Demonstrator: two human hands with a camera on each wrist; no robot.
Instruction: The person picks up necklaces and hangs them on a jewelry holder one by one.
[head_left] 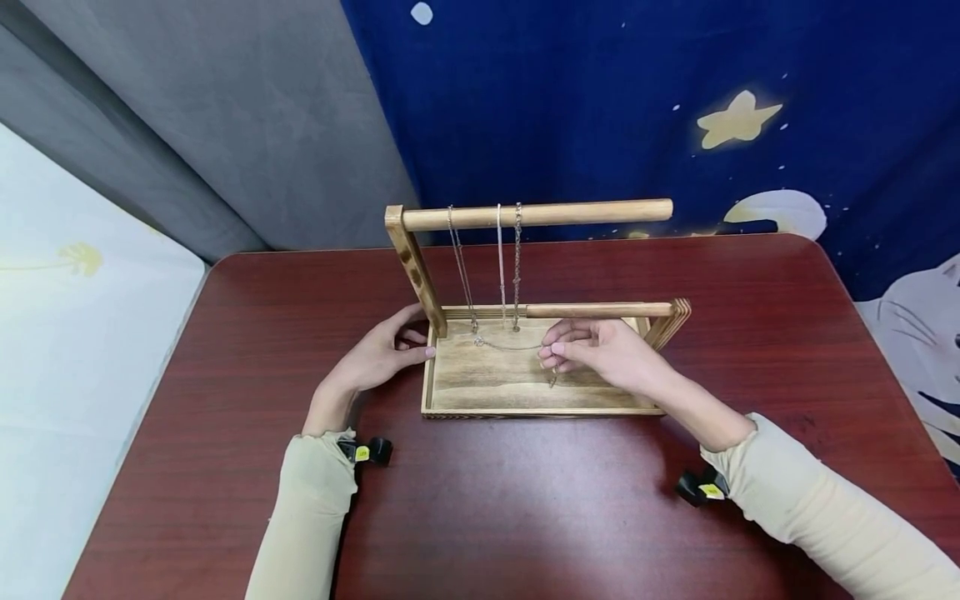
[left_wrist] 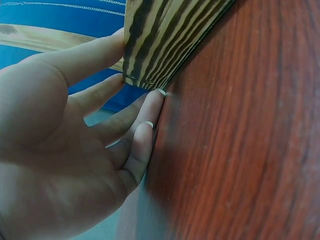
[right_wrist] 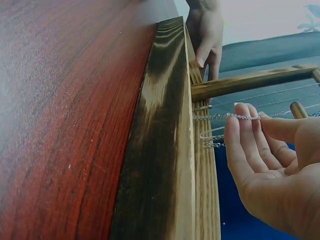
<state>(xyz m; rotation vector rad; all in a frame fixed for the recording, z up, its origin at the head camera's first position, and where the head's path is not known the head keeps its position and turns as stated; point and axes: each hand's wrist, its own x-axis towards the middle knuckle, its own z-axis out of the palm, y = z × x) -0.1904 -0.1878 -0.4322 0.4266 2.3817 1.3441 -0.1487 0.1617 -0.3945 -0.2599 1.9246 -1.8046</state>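
Note:
A wooden jewelry stand (head_left: 487,387) has a shallow tray base and an upper bar (head_left: 592,212). My left hand (head_left: 378,354) holds the tray's left end, with the thumb on its rim; the left wrist view shows fingertips (left_wrist: 159,95) against the striped wooden corner. Over the tray, my right hand (head_left: 603,354) pinches a thin silver chain (head_left: 510,347) between thumb and fingers. This chain stretches left toward the hanging chains, and a short end dangles below the fingers. Several chains, including a thin pale necklace (head_left: 501,258) and a thicker necklace (head_left: 517,258), hang from the upper bar.
A lower wooden bar (head_left: 592,310) runs along the tray's back right, joined to a slanted post (head_left: 667,323). The stand sits on a dark red table (head_left: 525,500). Behind it hang a blue curtain (head_left: 555,108) and a grey curtain (head_left: 247,117).

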